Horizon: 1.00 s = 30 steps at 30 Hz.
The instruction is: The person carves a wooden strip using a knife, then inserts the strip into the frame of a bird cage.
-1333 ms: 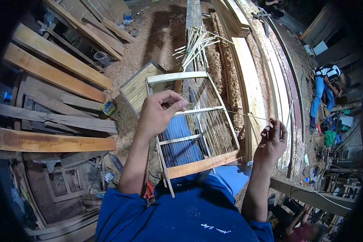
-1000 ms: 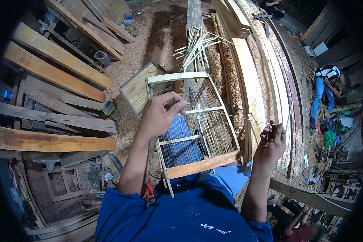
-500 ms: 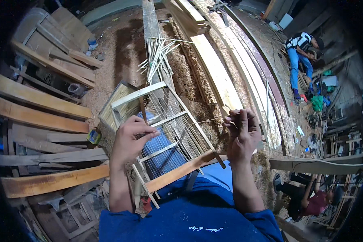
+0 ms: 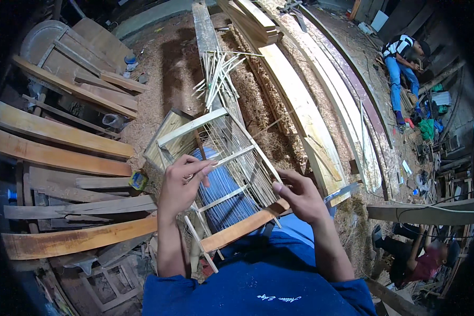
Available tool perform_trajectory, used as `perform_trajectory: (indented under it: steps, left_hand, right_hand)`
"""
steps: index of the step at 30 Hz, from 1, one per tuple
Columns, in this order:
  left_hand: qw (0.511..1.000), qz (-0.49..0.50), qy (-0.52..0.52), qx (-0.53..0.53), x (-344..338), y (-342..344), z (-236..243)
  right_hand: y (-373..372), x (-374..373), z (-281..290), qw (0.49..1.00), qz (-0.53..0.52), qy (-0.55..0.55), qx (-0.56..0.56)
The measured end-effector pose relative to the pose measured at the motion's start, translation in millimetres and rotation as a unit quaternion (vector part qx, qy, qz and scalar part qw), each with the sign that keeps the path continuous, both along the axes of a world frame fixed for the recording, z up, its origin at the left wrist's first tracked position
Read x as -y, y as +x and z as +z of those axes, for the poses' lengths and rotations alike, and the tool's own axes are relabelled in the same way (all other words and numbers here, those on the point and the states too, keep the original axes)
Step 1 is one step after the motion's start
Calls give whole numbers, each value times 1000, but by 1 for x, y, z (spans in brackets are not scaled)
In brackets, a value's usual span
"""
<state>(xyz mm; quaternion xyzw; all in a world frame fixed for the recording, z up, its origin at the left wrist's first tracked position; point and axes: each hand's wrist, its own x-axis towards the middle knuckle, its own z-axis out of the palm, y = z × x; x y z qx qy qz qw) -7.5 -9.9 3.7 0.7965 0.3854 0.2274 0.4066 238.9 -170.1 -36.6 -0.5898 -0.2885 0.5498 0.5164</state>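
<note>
A small cage-like wooden frame (image 4: 230, 157), strung with many thin rods, leans over my lap. My left hand (image 4: 181, 184) is above its left side, thumb and fingers pinched together near a crossbar; anything in the pinch is too small to name. At the lower end of the right rail, my right hand (image 4: 303, 197) is curled with thumb and fingers close together. Its fingers hide whatever they grip. One thin stick (image 4: 268, 126) shows beyond the right rail, apart from both hands. A metal blade (image 4: 342, 194) lies beside my right wrist.
A pile of thin sticks (image 4: 218, 76) rests on a narrow plank (image 4: 205, 34) ahead. Long boards (image 4: 284, 84) lie to the right, over shavings. Curved planks (image 4: 63, 158) are stacked left. Two people work on the right, one in blue jeans (image 4: 397, 79), another in a maroon shirt (image 4: 424, 266).
The thin stick stretched between my hands is no longer there. My right hand has moved down and left to the frame's right rail, uncovering the blade. The view has shifted slightly.
</note>
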Motion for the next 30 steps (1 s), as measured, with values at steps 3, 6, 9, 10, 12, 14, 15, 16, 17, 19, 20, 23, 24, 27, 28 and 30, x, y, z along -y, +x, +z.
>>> perform_trajectory:
  steps: [3, 6, 9, 10, 12, 14, 15, 16, 17, 19, 20, 23, 24, 27, 28, 30]
  left_hand:
    - [1000, -2, 14, 4, -2, 2, 4]
    - [999, 14, 1, 41, 1, 8, 1]
    - [992, 67, -23, 103, 3, 5, 0]
    - [986, 92, -24, 134, 3, 3, 1]
    - [983, 109, -4, 150, 1, 0, -1]
    - [959, 166, -1, 228, 1, 1, -4]
    - [957, 190, 6, 221, 0, 2, -2]
    - [957, 189, 6, 222, -3, 1, -2]
    - [957, 170, 74, 222, -8, -2, -1]
    - [952, 152, 134, 228, -15, -8, 1]
    - [952, 151, 134, 231, -15, -8, 3]
    - [918, 237, 124, 292, -17, -11, -3]
    - [918, 236, 122, 296, -18, -14, -3]
    - [886, 287, 63, 359, -18, -13, 11]
    - [885, 286, 65, 362, -18, -16, 7]
    - [909, 272, 74, 306, -20, -16, -10]
  right_hand:
    - [3, -2, 4, 983, 41, -16, 178]
    - [9, 3, -11, 986, 32, 39, 160]
    - [0, 7, -6, 986, 2, 46, 161]
    - [-3, 9, -1, 989, -18, 46, 140]
    - [-8, 11, 13, 992, -50, 52, 101]
    - [-6, 16, 23, 990, -54, 57, 116]
    - [-6, 18, 28, 990, -57, 54, 117]
    - [-5, 19, 35, 989, -70, 62, 115]
    - [-5, 20, 41, 988, -83, 70, 114]
    - [-2, 20, 50, 987, -107, 90, 77]
    - [0, 20, 55, 985, -130, 111, 39]
    - [16, 19, 72, 979, -155, 111, 72]
    - [24, 17, 78, 977, -157, 102, 101]
    - [49, 2, 75, 948, -268, 144, 91]
    - [60, -5, 72, 938, -303, 142, 89]
    - [95, -15, 46, 917, -364, 138, 84]
